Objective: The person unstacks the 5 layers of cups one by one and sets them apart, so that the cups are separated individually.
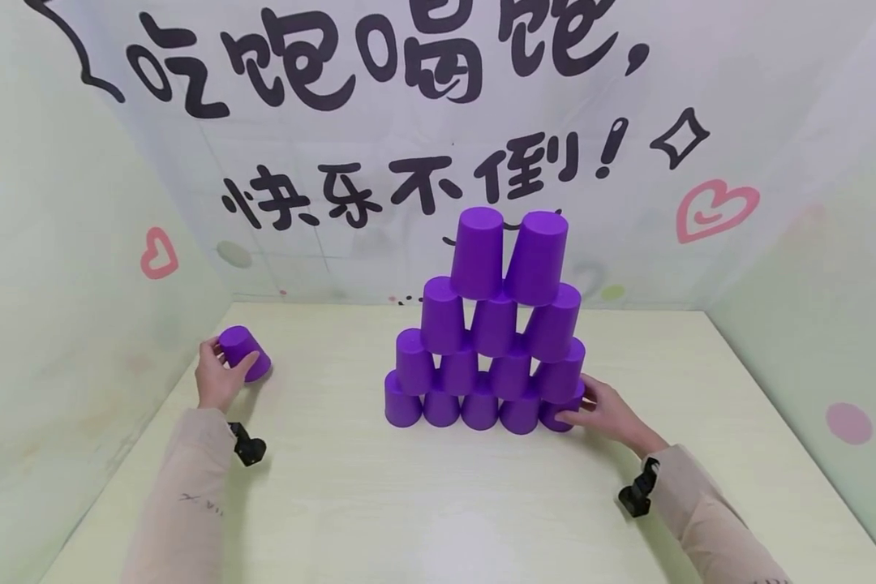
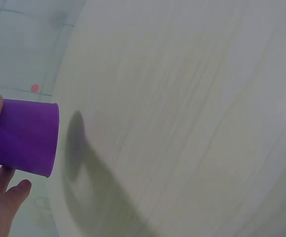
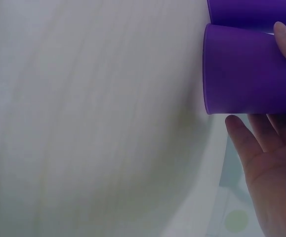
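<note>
On the left, my left hand [image 1: 217, 377] grips an upside-down purple cup [image 1: 238, 344], thumb on the near side and fingers around the far side. The left wrist view shows that cup [image 2: 21, 136] with its rim apart from its shadow, so it is held just above the table. A pyramid of upside-down purple cups [image 1: 493, 326] stands right of centre, with two cups in its top row. My right hand [image 1: 609, 412] holds the bottom row's rightmost cup [image 1: 551, 415] between thumb and fingers. In the right wrist view this cup [image 3: 246, 71] touches its neighbour.
The pale wooden table [image 1: 321, 487] runs back to a white printed cloth [image 1: 350, 268] with large black characters. Pale side walls [image 1: 58, 284] close off left and right. Black wrist cameras [image 1: 248, 446] sit below both sleeves.
</note>
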Demonstrator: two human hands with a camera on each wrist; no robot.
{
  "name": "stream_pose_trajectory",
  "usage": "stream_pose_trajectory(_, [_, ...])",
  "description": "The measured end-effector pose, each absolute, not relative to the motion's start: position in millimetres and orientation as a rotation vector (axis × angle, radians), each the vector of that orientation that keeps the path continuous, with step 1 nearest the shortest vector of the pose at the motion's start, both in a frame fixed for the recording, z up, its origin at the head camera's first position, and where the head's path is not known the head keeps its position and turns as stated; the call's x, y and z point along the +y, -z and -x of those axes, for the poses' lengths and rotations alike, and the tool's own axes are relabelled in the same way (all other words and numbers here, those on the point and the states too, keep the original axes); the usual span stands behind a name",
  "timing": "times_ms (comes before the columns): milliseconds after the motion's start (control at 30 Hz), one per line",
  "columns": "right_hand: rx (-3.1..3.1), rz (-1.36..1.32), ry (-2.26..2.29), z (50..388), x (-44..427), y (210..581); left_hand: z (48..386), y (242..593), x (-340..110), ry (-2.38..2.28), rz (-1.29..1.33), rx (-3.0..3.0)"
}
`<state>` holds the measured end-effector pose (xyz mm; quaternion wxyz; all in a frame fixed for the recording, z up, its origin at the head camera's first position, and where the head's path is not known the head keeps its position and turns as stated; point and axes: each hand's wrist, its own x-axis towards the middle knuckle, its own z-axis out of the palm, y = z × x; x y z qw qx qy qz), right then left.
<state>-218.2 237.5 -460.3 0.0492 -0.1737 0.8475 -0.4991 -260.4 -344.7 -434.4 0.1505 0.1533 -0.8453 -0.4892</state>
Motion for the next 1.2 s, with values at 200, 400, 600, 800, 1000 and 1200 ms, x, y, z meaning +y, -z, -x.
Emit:
stream_pose_trajectory(200, [2.564,0.513,1.538,218.0,237.1,460.0,258.9,443.9,-343.6,1.419,-0.467,-2.398])
stream_pose_trajectory(400, [2.548,0.508,1.541,219.5,236.2,460.4,259.2,453.2,-345.2,1.421,-0.512,-2.409])
stream_pose_trajectory(600, [2.557,0.489,1.536,219.4,237.0,461.0,263.5,457.4,-347.7,1.468,-0.529,-2.408])
stream_pose_trajectory(800, [2.559,0.506,1.533,218.7,238.1,460.4,263.6,459.1,-348.8,1.505,-0.537,-2.377])
stream_pose_trajectory(1000, [2.561,0.512,1.533,218.0,238.0,459.3,263.9,460.9,-351.0,1.508,-0.530,-2.389])
stream_pose_trajectory(1200, [2.561,0.511,1.526,218.8,238.0,461.2,259.4,460.5,-350.4,1.533,-0.544,-2.436])
